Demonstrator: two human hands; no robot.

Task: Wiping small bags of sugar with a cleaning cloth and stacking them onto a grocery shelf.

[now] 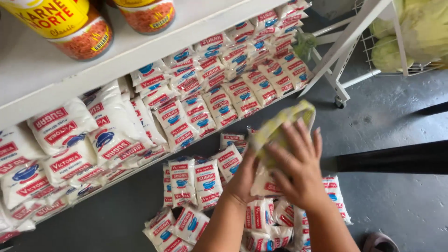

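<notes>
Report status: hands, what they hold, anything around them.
Left hand and right hand both clasp a yellow cloth against a white sugar bag. More sugar bags on grey floor. Stocked shelf at left; nothing blocking.

Gripping a sugar bag (264, 183) and yellow cloth (280, 127) with left hand (242, 179) and right hand (298, 170), above bagged sugar on the floor (396, 205), beside a stocked shelf (140, 51).

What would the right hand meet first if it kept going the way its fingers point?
The right hand already lies on the yellow cloth; beyond that, probably the white packets on the lower shelf, though depth is unclear.
</notes>
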